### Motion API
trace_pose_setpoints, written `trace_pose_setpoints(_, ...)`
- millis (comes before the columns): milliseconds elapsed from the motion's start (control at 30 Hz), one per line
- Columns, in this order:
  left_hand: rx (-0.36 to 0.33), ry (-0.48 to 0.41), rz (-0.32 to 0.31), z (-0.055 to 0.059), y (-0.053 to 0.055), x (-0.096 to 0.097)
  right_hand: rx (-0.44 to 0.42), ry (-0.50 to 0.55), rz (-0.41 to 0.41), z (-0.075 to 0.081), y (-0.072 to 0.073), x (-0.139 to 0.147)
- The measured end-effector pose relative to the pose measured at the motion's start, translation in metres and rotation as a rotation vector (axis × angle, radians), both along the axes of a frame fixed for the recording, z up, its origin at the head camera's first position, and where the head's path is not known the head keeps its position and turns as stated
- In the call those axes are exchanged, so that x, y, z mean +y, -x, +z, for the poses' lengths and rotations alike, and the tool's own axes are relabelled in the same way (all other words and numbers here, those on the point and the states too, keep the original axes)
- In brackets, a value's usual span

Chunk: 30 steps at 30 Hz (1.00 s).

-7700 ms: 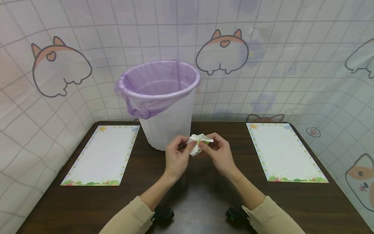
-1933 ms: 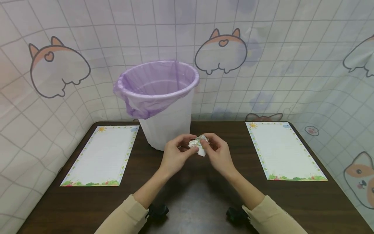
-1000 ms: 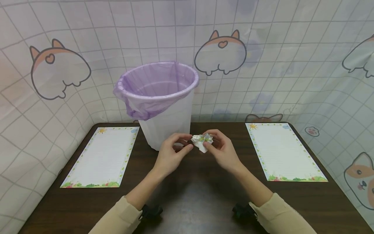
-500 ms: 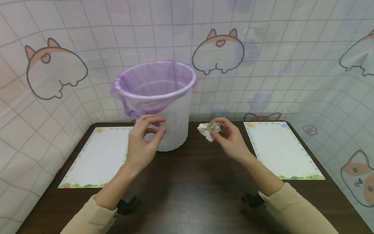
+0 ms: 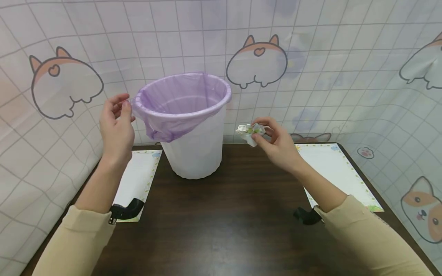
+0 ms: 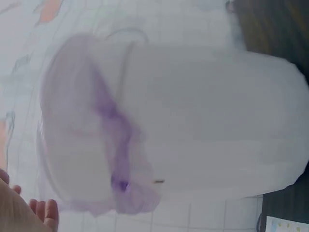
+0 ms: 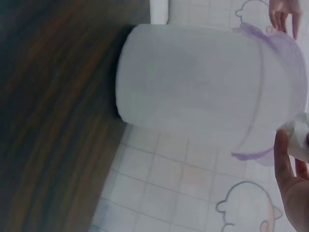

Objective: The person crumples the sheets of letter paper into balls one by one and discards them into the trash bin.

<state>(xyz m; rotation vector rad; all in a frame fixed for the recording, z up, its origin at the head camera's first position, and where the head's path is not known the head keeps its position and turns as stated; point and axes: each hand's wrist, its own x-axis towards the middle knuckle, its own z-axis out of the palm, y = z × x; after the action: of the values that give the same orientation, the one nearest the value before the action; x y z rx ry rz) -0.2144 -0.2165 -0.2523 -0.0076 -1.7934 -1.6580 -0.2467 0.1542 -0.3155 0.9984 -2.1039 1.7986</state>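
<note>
A white trash can [image 5: 197,149] with a purple bag [image 5: 172,128] folded over its rim stands upright on the dark table [image 5: 207,230]. My left hand [image 5: 117,128] is raised at the left side of the rim, its loosely bent fingertips right by the bag's edge. In the left wrist view that hand [image 6: 29,212] shows only at the lower left corner, holding nothing. My right hand [image 5: 276,143] pinches a crumpled sheet of paper [image 5: 250,133], white with green print, between thumb and fingers. It is raised right of the can, a little below rim height.
A flat sheet of bordered paper [image 5: 138,180] lies on the left, partly behind my left arm. Another bordered sheet [image 5: 342,172] lies on the right, partly covered by my right forearm. A tiled-print curtain [image 5: 328,57] encloses the back and sides.
The crumpled paper, earlier worked between both hands, is now in my right hand alone, which has risen. My left hand let go and moved left and up to the can's rim.
</note>
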Motion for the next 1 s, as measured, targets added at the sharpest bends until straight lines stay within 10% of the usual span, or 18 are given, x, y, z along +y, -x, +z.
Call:
trace_pose_setpoints(367,-0.366,-0.159,-0.216,0.02,0.028,-0.031,0.166,0.018,-0.024,0.039,0.016,-0.009)
trace_pose_setpoints(667,-0.385,-0.434,-0.372,0.021,0.037,-0.042,0.261,0.04,-0.024,0.071,0.033,-0.029)
trace_pose_setpoints(1000,-0.417,-0.456,-0.412,0.021,0.04,-0.048,0.324,-0.022,-0.084,0.092,0.05,-0.06)
